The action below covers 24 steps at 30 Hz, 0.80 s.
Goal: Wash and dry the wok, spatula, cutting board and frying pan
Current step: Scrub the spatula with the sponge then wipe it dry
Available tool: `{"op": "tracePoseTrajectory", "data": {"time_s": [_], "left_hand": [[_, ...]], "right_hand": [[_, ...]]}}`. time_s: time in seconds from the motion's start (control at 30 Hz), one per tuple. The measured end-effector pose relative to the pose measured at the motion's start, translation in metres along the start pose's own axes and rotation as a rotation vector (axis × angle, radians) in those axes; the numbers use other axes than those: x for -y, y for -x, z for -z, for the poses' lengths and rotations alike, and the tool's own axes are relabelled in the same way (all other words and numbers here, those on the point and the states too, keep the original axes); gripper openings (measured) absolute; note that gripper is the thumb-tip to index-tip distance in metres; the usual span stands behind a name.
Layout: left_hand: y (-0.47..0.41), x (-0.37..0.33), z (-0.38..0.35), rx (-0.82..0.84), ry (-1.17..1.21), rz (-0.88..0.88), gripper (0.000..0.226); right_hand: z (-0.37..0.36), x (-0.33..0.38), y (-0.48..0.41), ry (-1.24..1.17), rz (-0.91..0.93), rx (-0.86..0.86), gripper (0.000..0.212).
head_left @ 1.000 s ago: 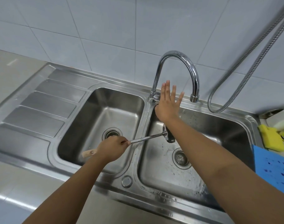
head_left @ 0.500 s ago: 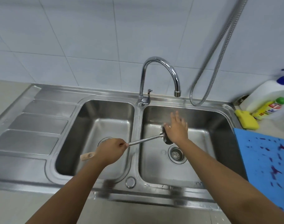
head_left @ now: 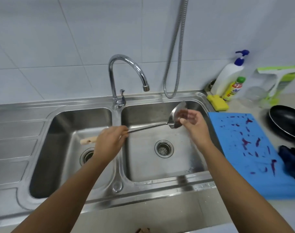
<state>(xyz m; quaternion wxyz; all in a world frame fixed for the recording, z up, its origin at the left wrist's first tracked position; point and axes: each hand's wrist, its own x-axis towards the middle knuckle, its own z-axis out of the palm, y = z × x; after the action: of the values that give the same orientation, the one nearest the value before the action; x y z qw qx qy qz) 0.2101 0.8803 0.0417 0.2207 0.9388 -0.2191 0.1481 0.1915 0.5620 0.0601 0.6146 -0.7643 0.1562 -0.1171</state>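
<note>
My left hand (head_left: 109, 140) grips the metal spatula (head_left: 150, 126) by its shaft near the pale wooden handle end, holding it across the divider of the double sink (head_left: 116, 185). The spatula's blade hangs over the right basin, and my right hand (head_left: 192, 125) touches it with curled fingers. A blue cutting board (head_left: 254, 153) with purple stains lies on the counter right of the sink. Behind the board a black frying pan (head_left: 289, 123) sits at the frame's right edge. No wok is in view.
The tap (head_left: 126, 76) arches over the right basin with no water running. A shower hose (head_left: 173, 52) hangs on the tiled wall. A yellow sponge (head_left: 218, 102), a white pump bottle (head_left: 229, 76) and a small yellow bottle (head_left: 232, 89) stand at the back right. A dark cloth (head_left: 293, 160) lies beside the board.
My right hand came off the tap and moved down and right onto the spatula blade. The blade swung right and rose in the right basin. The view shifted right, revealing the pan.
</note>
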Motion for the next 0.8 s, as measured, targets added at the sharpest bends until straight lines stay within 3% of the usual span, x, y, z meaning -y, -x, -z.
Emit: {"op": "tracePoseTrajectory", "data": {"time_s": [0.07, 0.1, 0.2, 0.23, 0.33, 0.43, 0.6, 0.8], "left_hand": [[-0.010, -0.012, -0.007, -0.102, 0.014, -0.051, 0.017], [-0.012, -0.017, -0.012, -0.076, 0.020, -0.051, 0.017], [-0.008, -0.033, -0.032, 0.178, -0.019, 0.034, 0.013], [-0.005, -0.038, -0.037, 0.188, -0.031, 0.052, 0.011], [-0.005, -0.053, -0.044, 0.111, -0.027, 0.110, 0.009], [-0.004, -0.074, -0.052, 0.159, -0.050, 0.125, 0.007], [-0.015, -0.111, -0.054, 0.037, -0.001, 0.145, 0.012], [-0.047, -0.175, -0.074, -0.004, 0.099, 0.127, 0.017]], "right_hand": [[0.014, 0.003, 0.004, 0.023, 0.068, -0.070, 0.035], [0.019, -0.002, 0.006, 0.037, 0.042, -0.064, 0.034], [0.030, -0.033, 0.010, 0.156, -0.145, 0.006, 0.027], [0.034, -0.041, 0.010, 0.166, -0.176, 0.008, 0.027], [0.049, -0.045, 0.008, 0.158, -0.146, 0.003, 0.030], [0.060, -0.061, 0.012, 0.157, -0.190, 0.013, 0.028], [0.090, -0.065, 0.001, 0.074, -0.172, 0.009, 0.026], [0.184, -0.063, -0.004, 0.043, -0.182, -0.207, 0.028]]}}
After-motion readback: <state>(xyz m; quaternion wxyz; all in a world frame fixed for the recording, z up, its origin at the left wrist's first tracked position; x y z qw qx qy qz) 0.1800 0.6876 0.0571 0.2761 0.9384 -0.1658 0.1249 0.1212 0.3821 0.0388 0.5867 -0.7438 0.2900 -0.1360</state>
